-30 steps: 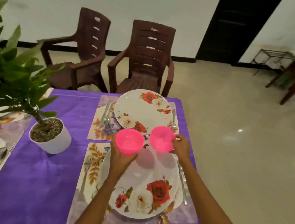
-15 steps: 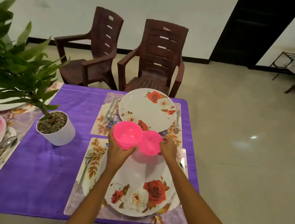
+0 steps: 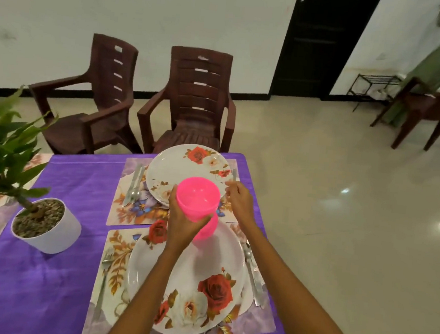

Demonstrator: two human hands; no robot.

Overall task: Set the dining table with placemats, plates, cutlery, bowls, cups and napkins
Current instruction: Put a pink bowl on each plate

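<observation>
Presently: two bowls, two plates counted

Two pink bowls are seen: one bowl (image 3: pixel 197 198) is gripped from below by the left hand (image 3: pixel 184 221), and a second bowl (image 3: pixel 207 229) is set on the near plate (image 3: pixel 185 278). The right hand (image 3: pixel 238 200) is held relaxed and empty over the far plate (image 3: pixel 184 167). Two mats, two brown chairs and one potted plant (image 3: pixel 46 225) are counted at the purple counter (image 3: pixel 44 279).

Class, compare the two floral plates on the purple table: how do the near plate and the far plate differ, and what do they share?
The near plate has a pink bowl resting on its far part; the far plate carries none. The left hand holds another pink bowl above the gap between them. The near plate looks larger, being closer. Both are white with rose prints, each on a floral placemat with cutlery beside it.
</observation>
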